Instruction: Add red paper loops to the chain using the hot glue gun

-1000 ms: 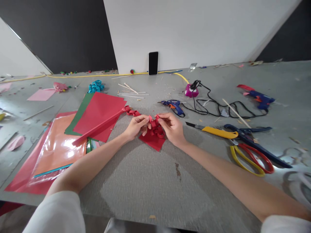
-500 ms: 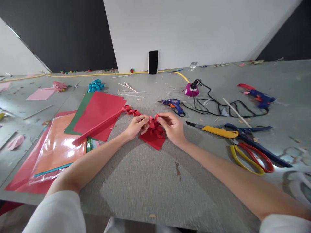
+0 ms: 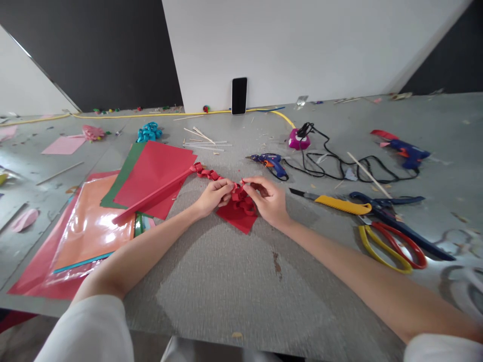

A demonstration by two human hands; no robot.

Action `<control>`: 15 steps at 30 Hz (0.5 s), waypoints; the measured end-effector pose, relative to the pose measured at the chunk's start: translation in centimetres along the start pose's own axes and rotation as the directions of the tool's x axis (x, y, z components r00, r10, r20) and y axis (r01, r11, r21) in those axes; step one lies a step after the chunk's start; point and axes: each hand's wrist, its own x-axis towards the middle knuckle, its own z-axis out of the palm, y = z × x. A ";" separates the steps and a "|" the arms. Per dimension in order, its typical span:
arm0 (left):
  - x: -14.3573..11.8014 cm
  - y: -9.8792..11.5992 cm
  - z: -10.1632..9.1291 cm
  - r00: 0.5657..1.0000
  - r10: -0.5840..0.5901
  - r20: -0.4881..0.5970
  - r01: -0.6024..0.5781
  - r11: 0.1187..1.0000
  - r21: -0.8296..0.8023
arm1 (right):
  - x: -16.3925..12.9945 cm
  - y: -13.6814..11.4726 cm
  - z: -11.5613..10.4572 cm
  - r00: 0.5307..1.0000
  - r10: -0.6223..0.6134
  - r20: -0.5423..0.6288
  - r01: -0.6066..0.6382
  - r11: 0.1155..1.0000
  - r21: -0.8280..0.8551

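My left hand [image 3: 212, 196] and my right hand [image 3: 268, 200] meet at the middle of the grey table [image 3: 234, 281]. Both pinch a folded, curled red paper strip [image 3: 240, 197] between their fingertips. Under the hands lies a small red paper square [image 3: 237, 218]. The strip runs on to the left as a zigzag chain [image 3: 206, 173] and then as a long flat red band [image 3: 151, 200] lying across a red sheet [image 3: 154, 171].
Stacked coloured sheets [image 3: 90, 231] lie at the left. To the right are a yellow-handled knife [image 3: 332, 202], blue scissors [image 3: 392, 213] and red-yellow scissors [image 3: 392, 246]. Two blue glue guns [image 3: 269, 163] [image 3: 405, 149] with black cables, wooden sticks [image 3: 204, 141] and a phone [image 3: 239, 96] stand farther back.
My fingers have shifted slightly on the red strip, the right fingertips drawing closer to the left ones. Nothing else on the table moved.
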 end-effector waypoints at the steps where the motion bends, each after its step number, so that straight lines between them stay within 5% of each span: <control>1: 0.0 0.0 0.0 1.000 0.001 0.005 -0.001 1.000 -0.004 | 0.0 -0.1 0.0 1.000 -0.011 0.003 0.011 1.000 -0.008; 15: -0.1 0.2 0.4 1.000 0.024 0.018 -0.023 0.998 -0.050 | 0.1 -1.2 -0.2 0.989 -0.149 0.018 0.150 0.979 -0.137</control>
